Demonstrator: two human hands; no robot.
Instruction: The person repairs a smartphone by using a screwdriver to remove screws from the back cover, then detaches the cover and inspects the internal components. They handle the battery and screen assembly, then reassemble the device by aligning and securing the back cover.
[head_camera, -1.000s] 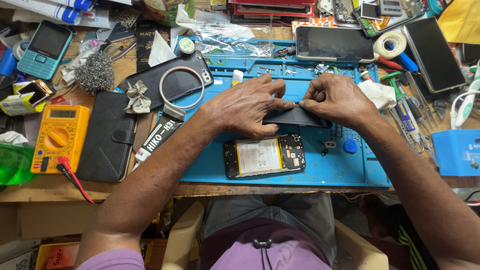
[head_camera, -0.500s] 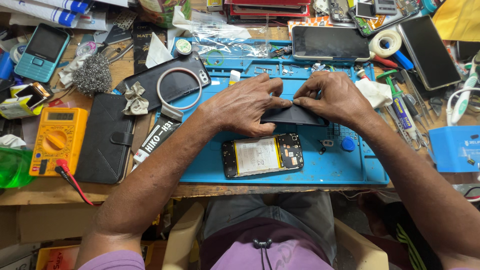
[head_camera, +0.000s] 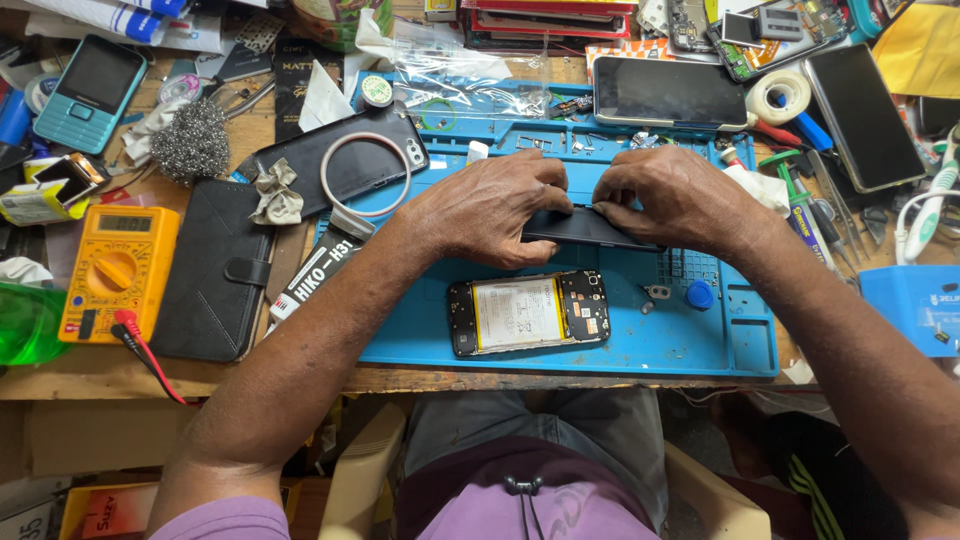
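Here, both hands on a dark panel's edges, opened phone just below

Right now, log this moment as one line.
left hand: holds dark phone panel | right hand: pinches panel edge | opened phone: on blue mat, untouched

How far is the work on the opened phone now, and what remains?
Done: the opened phone lies face down on the blue mat, its back off, battery and board exposed. In hand: the left hand and right hand both grip a dark flat panel above it, working along its edge. Left: the phone is still open, the panel not yet on it.
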